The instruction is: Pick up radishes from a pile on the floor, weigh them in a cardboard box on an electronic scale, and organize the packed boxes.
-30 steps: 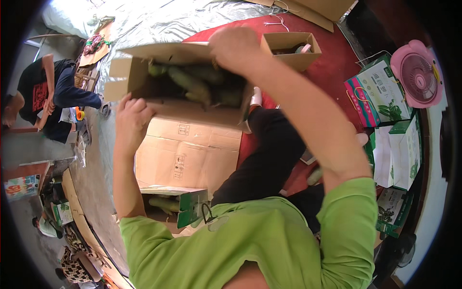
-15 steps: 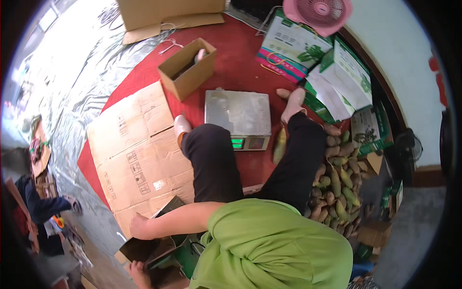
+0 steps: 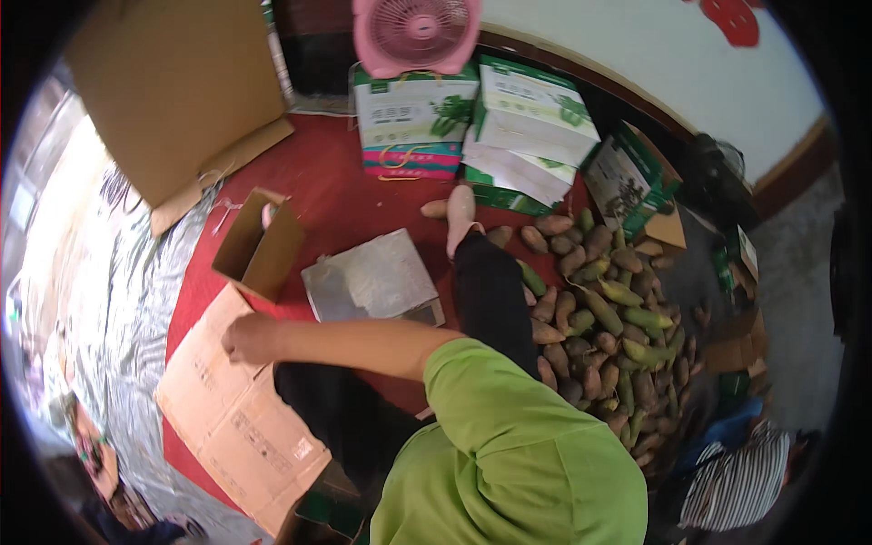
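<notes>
My right arm reaches left across my legs. My right hand (image 3: 251,339) is closed above the flattened cardboard sheet (image 3: 241,413); whatever its fingers hold, if anything, is hidden. Just beyond that hand stands a narrow open brown carton (image 3: 238,241) with a pale object inside. A metal-topped weighing scale (image 3: 372,280) rests on the red mat in front of my forearm. Low in the picture, part of a green box (image 3: 331,510) shows beside my leg. My left hand is out of the picture.
Brown and green roots (image 3: 595,313) lie heaped at right. White-and-green cartons (image 3: 536,113) and a pink fan (image 3: 420,27) stand along the far wall. A large cardboard piece (image 3: 182,91) rises at far left. Silver sheeting (image 3: 150,345) borders the red mat (image 3: 336,200).
My right hand has left the dark open box and moved forward over the cardboard. My left hand has dropped out of sight. The view has turned toward the right.
</notes>
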`<act>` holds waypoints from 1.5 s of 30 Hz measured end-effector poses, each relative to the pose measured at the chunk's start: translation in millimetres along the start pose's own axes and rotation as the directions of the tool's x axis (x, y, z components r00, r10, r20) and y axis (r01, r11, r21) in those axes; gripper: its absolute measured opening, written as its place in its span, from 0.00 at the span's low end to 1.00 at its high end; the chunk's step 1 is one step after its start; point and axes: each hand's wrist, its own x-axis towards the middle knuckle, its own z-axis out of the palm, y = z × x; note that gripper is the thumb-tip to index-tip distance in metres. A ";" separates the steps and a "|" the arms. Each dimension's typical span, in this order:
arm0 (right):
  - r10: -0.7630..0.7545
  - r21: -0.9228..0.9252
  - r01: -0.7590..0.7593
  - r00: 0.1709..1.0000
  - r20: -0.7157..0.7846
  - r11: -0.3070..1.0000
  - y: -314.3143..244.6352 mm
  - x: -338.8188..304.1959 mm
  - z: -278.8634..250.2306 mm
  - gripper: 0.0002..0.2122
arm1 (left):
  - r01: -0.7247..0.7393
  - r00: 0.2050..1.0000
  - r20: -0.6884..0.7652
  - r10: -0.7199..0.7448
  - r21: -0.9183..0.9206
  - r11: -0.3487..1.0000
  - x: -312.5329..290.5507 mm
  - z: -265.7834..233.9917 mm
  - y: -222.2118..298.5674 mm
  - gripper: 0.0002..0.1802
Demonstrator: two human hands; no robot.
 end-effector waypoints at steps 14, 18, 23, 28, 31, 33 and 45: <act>0.684 0.072 -0.826 0.409 -0.604 0.558 228.9 -354.3 -225.0 0.10 | -0.885 0.463 -0.477 0.747 -0.305 0.353 119.8 -57.6 366.7 0.05; 0.682 0.194 -0.858 0.220 -0.698 0.476 259.3 -450.9 -233.5 0.09 | -0.869 0.399 -0.370 0.839 -0.444 0.217 134.0 -29.0 431.9 0.06; 0.691 0.366 -0.847 0.001 -0.723 0.385 293.0 -534.8 -250.2 0.10 | -0.860 0.429 -0.224 0.875 -0.397 0.320 152.5 10.3 453.5 0.05; 0.642 0.568 -0.718 -0.220 -0.734 0.403 334.6 -558.3 -286.9 0.08 | -0.842 0.485 -0.193 0.853 -0.365 0.397 159.9 18.5 460.9 0.06; 0.553 0.572 -0.697 -0.295 -0.779 0.433 363.5 -569.3 -322.8 0.14 | -0.848 0.490 -0.180 0.853 -0.325 0.419 170.7 26.3 464.7 0.06; 0.527 0.556 -0.693 -0.291 -0.798 0.459 379.0 -571.1 -348.1 0.26 | -0.845 0.486 -0.174 0.856 -0.342 0.411 176.5 31.2 463.4 0.06; 0.538 0.623 -0.283 -0.327 -0.777 0.729 378.4 -528.3 -426.3 0.42 | -0.830 0.529 -0.114 0.841 -0.274 0.485 188.0 43.5 458.7 0.07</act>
